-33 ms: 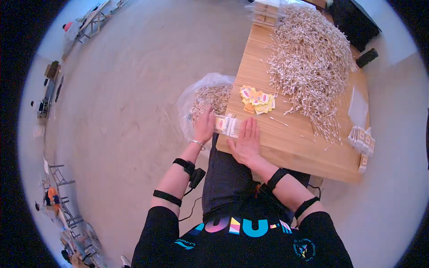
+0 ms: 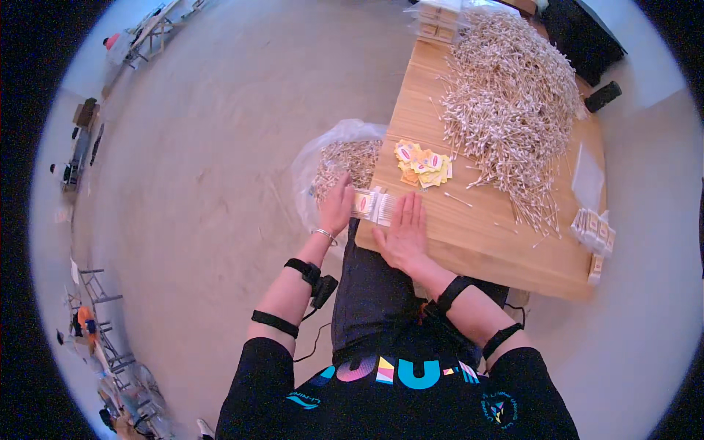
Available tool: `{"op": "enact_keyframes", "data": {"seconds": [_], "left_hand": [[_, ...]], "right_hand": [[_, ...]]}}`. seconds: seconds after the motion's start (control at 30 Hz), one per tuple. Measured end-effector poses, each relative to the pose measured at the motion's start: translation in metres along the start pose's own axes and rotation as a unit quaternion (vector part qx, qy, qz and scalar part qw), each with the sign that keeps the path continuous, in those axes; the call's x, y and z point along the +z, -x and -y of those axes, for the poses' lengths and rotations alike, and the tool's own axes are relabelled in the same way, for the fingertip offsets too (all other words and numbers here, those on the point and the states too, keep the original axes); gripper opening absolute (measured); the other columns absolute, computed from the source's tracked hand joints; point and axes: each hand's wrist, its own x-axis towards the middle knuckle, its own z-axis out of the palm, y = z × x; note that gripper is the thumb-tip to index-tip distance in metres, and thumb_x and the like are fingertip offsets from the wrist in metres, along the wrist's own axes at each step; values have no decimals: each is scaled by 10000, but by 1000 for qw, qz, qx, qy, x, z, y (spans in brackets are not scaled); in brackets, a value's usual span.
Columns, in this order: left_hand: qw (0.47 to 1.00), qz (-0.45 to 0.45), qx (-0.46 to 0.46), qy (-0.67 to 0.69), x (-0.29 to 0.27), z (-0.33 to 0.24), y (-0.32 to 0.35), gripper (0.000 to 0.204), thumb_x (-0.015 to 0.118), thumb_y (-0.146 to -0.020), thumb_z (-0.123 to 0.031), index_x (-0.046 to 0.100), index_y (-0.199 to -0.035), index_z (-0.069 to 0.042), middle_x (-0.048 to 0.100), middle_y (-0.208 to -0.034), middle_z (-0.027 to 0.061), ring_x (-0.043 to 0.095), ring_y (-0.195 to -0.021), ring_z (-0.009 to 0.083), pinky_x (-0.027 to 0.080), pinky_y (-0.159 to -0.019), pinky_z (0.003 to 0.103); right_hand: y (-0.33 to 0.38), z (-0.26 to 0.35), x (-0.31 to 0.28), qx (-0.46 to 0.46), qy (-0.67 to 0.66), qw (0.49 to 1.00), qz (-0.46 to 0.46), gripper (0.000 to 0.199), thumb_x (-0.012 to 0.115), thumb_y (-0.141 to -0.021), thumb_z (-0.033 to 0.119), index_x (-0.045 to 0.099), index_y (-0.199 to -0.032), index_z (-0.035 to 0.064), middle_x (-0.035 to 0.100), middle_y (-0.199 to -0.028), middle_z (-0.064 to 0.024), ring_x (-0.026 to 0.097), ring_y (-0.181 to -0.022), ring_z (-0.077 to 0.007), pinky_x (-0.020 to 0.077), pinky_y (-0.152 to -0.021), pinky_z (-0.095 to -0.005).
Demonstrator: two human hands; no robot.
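Observation:
At the table's near-left corner, a clear packet of cotton swabs (image 2: pixel 380 209) with a red-marked card (image 2: pixel 362 203) lies between my hands. My left hand (image 2: pixel 337 210) is at the left end of the packet, fingers stretched out along it and a bracelet at the wrist. At the other end, my right hand (image 2: pixel 405 233) rests flat with straight fingers, its edge touching the packet or very close to it. Neither hand wraps round the packet. Part of its ends is hidden by the hands.
A large heap of loose cotton swabs (image 2: pixel 513 110) covers the far part of the wooden table (image 2: pixel 469 242). Yellow cards (image 2: pixel 424 163) lie nearer. Left of the table is a plastic bag (image 2: pixel 304 165) of swabs. Wrapped packets (image 2: pixel 594 231) sit at the right edge, stacked packs (image 2: pixel 438 26) far back.

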Motion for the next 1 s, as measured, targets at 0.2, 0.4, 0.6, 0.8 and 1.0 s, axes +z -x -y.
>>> {"op": "enact_keyframes", "data": {"seconds": [0.2,0.4,0.6,0.8,1.0], "left_hand": [[980,57,-49,186,5,2,-2,386,385,-931,-200,446,-1239,24,553,-1185,155,503,-1125,239,357,-980,328],[965,45,-73,250,1,-2,1,352,365,-938,-155,455,-1225,28,566,-1163,159,525,-1092,231,381,-958,318],[967,50,-66,242,3,-10,-1,355,371,-943,-167,450,-1227,31,563,-1169,160,521,-1104,230,380,-961,314],[926,69,-127,349,-7,-10,-6,429,347,-961,-246,394,-1289,27,521,-1236,161,489,-1158,226,360,-987,310],[913,100,-125,376,-10,-14,-7,512,316,-969,-334,347,-1326,31,493,-1272,160,449,-1201,218,336,-1011,309]], "right_hand": [[-7,12,6,-22,-18,999,-29,839,464,-843,450,127,-1347,-131,77,-1432,-299,3,-1355,-408,36,-1104,-472],[-4,23,3,-36,-24,999,-27,851,505,-831,428,126,-1339,-139,77,-1428,-308,12,-1351,-423,39,-1101,-481],[-8,29,9,-38,-30,998,-44,859,512,-826,418,107,-1343,-136,68,-1428,-312,19,-1349,-428,43,-1096,-494],[-17,28,14,-20,-190,975,-111,733,474,-845,310,145,-1351,-105,102,-1424,-307,71,-1344,-426,62,-1098,-478],[-40,16,16,-1,-416,890,-184,654,442,-847,231,169,-1351,-85,131,-1430,-286,77,-1353,-400,55,-1106,-436]]}}
